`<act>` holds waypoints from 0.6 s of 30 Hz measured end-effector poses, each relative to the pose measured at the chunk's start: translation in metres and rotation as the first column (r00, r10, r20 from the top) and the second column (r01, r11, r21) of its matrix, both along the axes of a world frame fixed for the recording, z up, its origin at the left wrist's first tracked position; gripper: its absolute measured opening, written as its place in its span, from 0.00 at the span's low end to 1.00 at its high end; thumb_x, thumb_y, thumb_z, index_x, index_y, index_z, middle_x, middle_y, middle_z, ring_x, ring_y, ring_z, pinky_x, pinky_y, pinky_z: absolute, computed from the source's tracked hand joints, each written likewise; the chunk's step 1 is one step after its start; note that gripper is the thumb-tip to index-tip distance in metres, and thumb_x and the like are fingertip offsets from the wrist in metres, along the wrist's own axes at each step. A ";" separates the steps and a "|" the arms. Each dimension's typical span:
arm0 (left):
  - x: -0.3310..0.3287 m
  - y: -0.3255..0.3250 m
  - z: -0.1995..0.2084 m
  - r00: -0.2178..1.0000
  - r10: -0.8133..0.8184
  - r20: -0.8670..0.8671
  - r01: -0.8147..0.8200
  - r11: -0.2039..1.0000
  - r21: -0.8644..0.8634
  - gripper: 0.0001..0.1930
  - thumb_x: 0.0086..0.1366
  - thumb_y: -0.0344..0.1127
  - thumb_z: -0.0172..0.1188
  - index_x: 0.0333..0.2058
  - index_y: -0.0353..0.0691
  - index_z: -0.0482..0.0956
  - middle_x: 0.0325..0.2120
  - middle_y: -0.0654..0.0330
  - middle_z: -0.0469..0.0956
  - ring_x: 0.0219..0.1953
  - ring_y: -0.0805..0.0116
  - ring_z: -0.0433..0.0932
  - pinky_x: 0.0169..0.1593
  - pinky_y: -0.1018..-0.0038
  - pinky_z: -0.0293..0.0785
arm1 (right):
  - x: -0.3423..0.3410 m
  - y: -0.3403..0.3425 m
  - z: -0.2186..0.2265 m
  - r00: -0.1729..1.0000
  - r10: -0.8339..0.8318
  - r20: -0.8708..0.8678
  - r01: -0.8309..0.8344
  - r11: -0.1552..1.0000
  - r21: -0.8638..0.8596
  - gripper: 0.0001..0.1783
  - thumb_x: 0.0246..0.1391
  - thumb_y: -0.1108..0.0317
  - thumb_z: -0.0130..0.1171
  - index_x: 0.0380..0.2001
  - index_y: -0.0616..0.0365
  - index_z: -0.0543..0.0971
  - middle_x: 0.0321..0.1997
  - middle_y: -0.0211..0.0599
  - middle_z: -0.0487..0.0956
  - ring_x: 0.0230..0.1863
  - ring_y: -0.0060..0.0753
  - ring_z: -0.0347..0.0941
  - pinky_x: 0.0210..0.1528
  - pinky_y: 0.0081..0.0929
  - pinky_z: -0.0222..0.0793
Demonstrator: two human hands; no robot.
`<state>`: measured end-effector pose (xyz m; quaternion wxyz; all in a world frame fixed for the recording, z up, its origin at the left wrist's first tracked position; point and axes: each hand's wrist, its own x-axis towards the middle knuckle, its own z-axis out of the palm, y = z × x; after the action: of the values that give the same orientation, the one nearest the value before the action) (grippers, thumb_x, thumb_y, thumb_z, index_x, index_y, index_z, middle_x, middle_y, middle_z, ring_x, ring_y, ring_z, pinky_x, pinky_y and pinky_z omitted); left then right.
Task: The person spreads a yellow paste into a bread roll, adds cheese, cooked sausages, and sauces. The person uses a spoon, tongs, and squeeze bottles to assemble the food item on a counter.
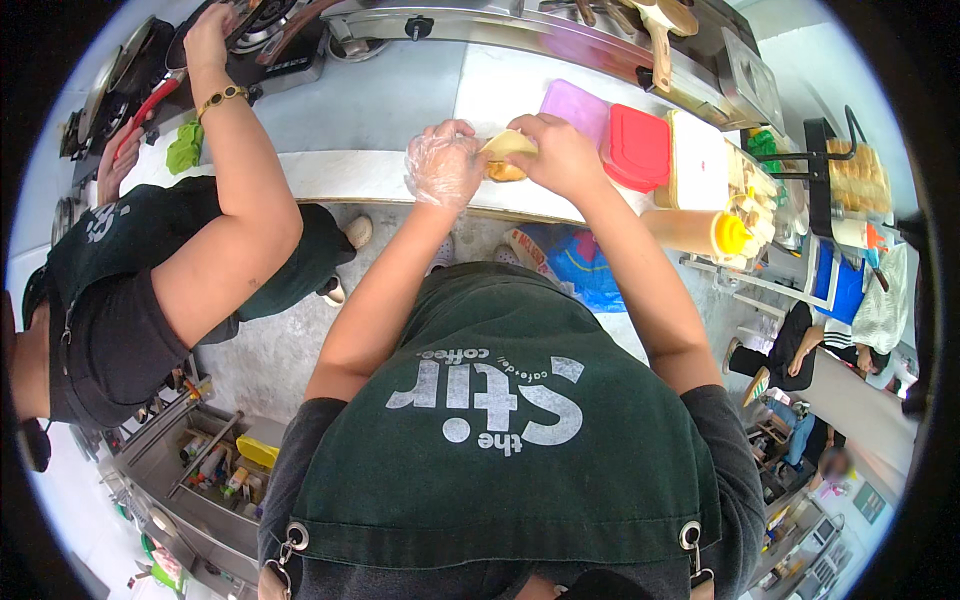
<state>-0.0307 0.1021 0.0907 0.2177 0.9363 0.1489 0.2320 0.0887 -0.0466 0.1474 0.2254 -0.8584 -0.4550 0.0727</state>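
Observation:
Over the near edge of the white counter (350, 172), my two hands hold a small piece of food between them. It has a pale yellow, flat, rounded top piece (508, 146) and a browned lower part (505, 171); I cannot tell exactly what food it is. My left hand (443, 165) wears a clear plastic glove, its fingers curled at the food's left side. Bare, my right hand (556, 152) pinches the right side with thumb and fingers. The palms hide part of the food.
Right of my hands are a purple lid (577, 108), a red-lidded container (636, 148), a white-topped box (698, 155) and a sauce bottle with a yellow cap (690, 232). A co-worker's arm (245, 165) reaches over a stove at left, near a green cloth (185, 148).

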 end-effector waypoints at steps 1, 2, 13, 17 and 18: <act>0.001 0.000 -0.001 1.000 0.002 0.004 -0.002 1.000 0.005 0.08 0.48 0.38 0.73 0.27 0.44 0.87 0.37 0.66 0.79 0.37 0.58 0.76 0.43 0.60 0.72 | 0.000 0.000 -0.002 1.000 -0.020 0.002 0.020 1.000 -0.002 0.16 0.47 0.62 0.68 0.40 0.52 0.81 0.35 0.42 0.82 0.39 0.49 0.80 0.39 0.44 0.75; 0.001 -0.001 -0.001 1.000 0.004 0.008 -0.004 1.000 0.010 0.08 0.47 0.38 0.73 0.27 0.44 0.87 0.37 0.67 0.79 0.37 0.58 0.76 0.43 0.60 0.72 | -0.001 0.000 -0.004 0.999 -0.039 0.004 0.039 0.999 -0.004 0.17 0.47 0.61 0.68 0.41 0.52 0.81 0.35 0.42 0.82 0.40 0.50 0.80 0.40 0.45 0.75; 0.013 -0.005 -0.004 0.997 0.072 0.037 -0.075 0.995 0.060 0.07 0.47 0.38 0.73 0.24 0.46 0.84 0.36 0.67 0.79 0.38 0.60 0.77 0.45 0.61 0.69 | 0.020 0.020 -0.025 0.998 0.039 0.052 -0.031 0.989 -0.146 0.16 0.49 0.61 0.65 0.41 0.54 0.78 0.38 0.45 0.82 0.40 0.50 0.81 0.40 0.45 0.77; 0.014 -0.010 -0.006 0.993 0.117 -0.016 -0.115 0.990 0.081 0.08 0.48 0.39 0.72 0.25 0.47 0.82 0.36 0.67 0.79 0.39 0.59 0.77 0.46 0.60 0.69 | 0.023 0.027 -0.035 0.995 0.030 0.097 -0.016 0.990 -0.140 0.15 0.48 0.63 0.66 0.38 0.54 0.77 0.37 0.44 0.81 0.39 0.50 0.80 0.39 0.44 0.77; 0.016 -0.010 -0.005 0.991 0.132 -0.025 -0.130 0.989 0.074 0.08 0.48 0.39 0.71 0.26 0.47 0.82 0.36 0.67 0.80 0.40 0.59 0.77 0.46 0.59 0.69 | 0.024 0.028 -0.035 0.996 0.020 0.092 -0.007 0.991 -0.133 0.15 0.48 0.63 0.66 0.38 0.54 0.77 0.37 0.45 0.81 0.39 0.50 0.80 0.39 0.44 0.77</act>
<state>-0.0151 0.0918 0.0860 0.1657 0.9351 0.2046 0.2372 0.1124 -0.0190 0.1121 0.1460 -0.8708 -0.4650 0.0643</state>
